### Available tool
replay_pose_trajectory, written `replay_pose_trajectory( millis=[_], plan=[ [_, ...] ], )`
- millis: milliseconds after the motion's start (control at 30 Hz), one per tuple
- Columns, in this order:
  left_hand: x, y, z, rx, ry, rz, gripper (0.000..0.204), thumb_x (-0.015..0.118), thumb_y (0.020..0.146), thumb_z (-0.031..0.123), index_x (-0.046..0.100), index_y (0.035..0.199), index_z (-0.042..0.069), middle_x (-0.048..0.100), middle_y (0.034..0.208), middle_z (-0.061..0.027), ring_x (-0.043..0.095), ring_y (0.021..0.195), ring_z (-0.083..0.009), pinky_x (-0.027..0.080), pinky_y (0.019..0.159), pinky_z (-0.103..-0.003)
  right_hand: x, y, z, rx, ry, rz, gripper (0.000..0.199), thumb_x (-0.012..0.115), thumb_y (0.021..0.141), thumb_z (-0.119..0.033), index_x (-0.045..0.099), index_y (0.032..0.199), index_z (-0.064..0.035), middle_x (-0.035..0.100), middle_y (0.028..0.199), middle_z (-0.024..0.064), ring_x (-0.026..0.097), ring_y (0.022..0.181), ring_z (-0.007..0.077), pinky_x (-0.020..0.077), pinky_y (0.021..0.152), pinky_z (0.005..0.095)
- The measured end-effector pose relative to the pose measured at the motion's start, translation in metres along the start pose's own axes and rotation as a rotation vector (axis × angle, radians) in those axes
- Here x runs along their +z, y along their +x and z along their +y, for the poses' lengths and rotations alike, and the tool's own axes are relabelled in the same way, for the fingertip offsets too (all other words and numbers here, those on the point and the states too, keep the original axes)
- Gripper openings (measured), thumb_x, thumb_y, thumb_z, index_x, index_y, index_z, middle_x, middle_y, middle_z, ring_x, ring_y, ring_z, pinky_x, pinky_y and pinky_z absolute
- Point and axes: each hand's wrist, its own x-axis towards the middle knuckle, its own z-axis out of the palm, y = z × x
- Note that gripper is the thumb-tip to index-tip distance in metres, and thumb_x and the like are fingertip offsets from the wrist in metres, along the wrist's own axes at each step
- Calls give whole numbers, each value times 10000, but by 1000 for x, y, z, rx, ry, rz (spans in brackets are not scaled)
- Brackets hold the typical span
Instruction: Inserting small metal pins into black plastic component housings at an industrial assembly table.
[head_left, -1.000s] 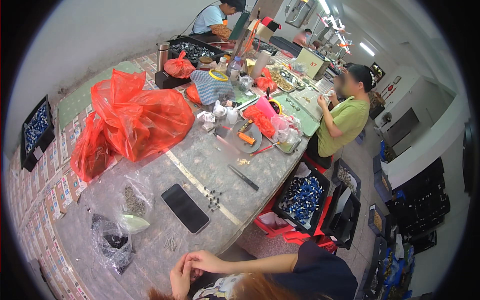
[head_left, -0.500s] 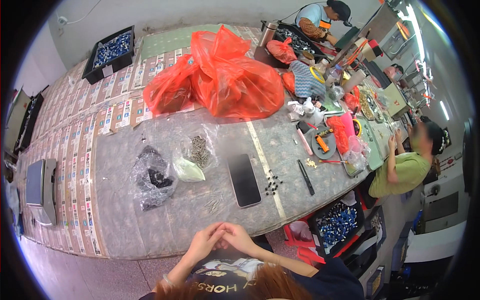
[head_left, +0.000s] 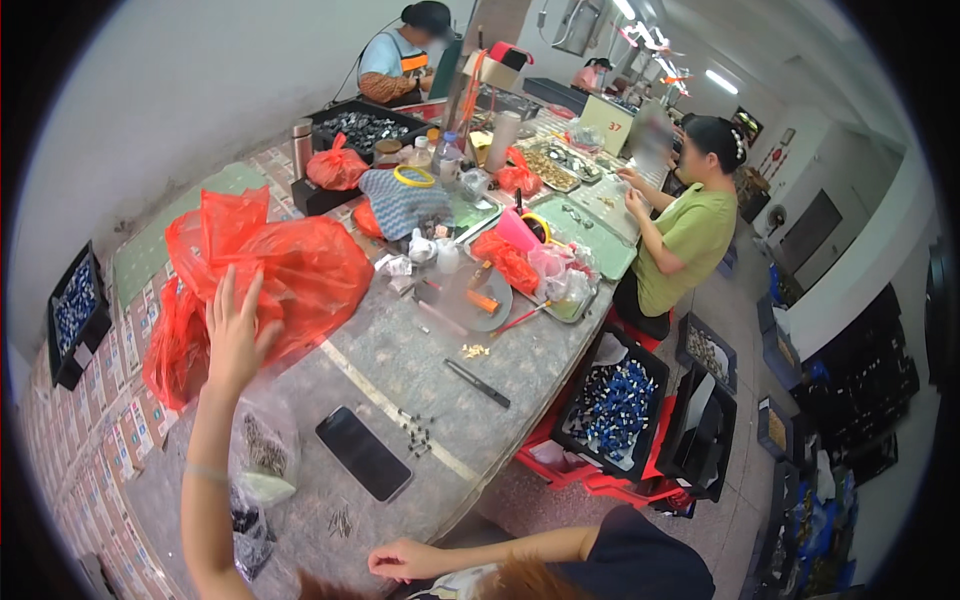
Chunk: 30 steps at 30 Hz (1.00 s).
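We see our left hand point(head_left: 238, 338) raised in front of the large red plastic bag point(head_left: 315, 265), fingers spread apart; we cannot tell if they touch it. Our right hand point(head_left: 403, 560) is by the near edge of the desk point(head_left: 540, 355), loosely curled, its grip hidden from us. The bag sits well back from that edge. We judge its film thin, soft and slippery, best held by the gathered top point(head_left: 235, 212). We count one large red bag, perhaps two, one phone point(head_left: 362, 454) and one pair of tweezers point(head_left: 478, 384)
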Motion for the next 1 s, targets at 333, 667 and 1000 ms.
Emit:
replay_pose_trajectory(
  millis=[333,667,1000],
  plan=[
    [85,40,-48,-264,264,-411,620,517,772,369,241,1303,206,102,1380,-124,135,1265,-283,143,958,-565,-12,16,24,-317,-150,28,84,512,782,-111,504,810,-32,508,603,28,443,530,77,364,474,245],
    [83,31,-54,-167,99,-227,476,537,775,243,390,1204,98,281,1305,-136,261,1211,-285,177,976,-499,-12,15,22,-111,7,-22,84,499,804,-126,498,796,-42,479,560,1,427,455,68,346,425,221],
    [58,11,-40,-156,136,-302,520,543,762,215,356,1239,124,279,1316,-120,234,1229,-268,163,984,-482,-8,11,7,-39,108,-33,106,481,823,-158,498,803,-55,468,575,-14,428,442,49,343,394,190]
  ],
)
